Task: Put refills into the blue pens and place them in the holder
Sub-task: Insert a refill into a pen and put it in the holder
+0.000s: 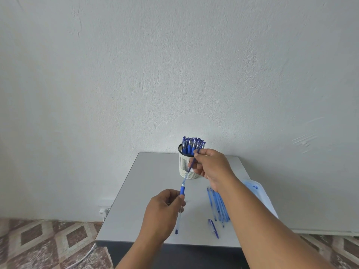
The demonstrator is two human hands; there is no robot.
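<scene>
The left hand (pixel 162 212) holds a blue pen barrel (pixel 180 202) above the grey surface (pixel 147 191), its fingers (pixel 179 200) curled round the barrel just below the dark blue grip, with the clear lower end of the barrel sticking out beneath the hand. The right hand (pixel 210 166) is raised higher, in front of the holder, and pinches a thin blue refill (pixel 189 168) between thumb and fingertips; the refill slants down to the left, and its lower end meets the open top of the barrel.

The white slotted holder (pixel 183 166) stands near the far edge of the surface, packed with capped blue pens (pixel 192 145) standing upright. To the right, partly hidden under the right forearm, a bunch of loose refills (pixel 217 204) lies side by side. Just in front of them lies a single blue pen cap (pixel 213 228). A pale blue plastic bag (pixel 254 188) rests at the right edge of the surface.
</scene>
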